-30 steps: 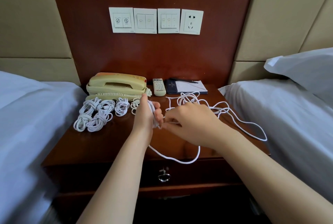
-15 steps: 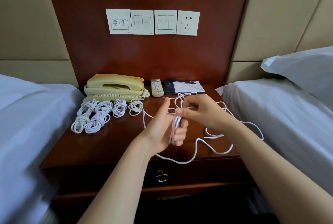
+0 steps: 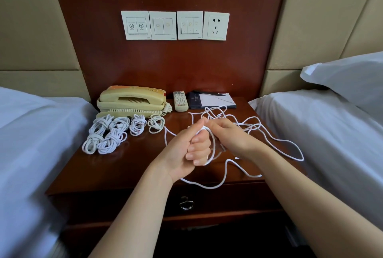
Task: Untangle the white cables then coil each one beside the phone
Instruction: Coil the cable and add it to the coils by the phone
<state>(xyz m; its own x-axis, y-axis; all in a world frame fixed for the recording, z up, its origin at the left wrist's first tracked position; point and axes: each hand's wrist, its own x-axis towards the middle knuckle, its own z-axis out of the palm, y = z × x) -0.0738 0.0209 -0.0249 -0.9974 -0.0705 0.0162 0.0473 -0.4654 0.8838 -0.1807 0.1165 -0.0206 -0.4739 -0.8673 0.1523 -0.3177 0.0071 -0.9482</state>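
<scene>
The left hand is fisted around loops of a thin white cable. The right hand pinches the strand just above that fist, and slack trails across the dark wooden worktop.

Cables: shown in plain white, loose and coiled alike.
Phone: coloured cream, with an orange-red strip on top.
Desk: finished in glossy reddish-brown wood.
Switch plates: white.
Notepad: white, set on a navy folder.
Wall padding: beige.
Bedsheets: pale bluish white.
</scene>
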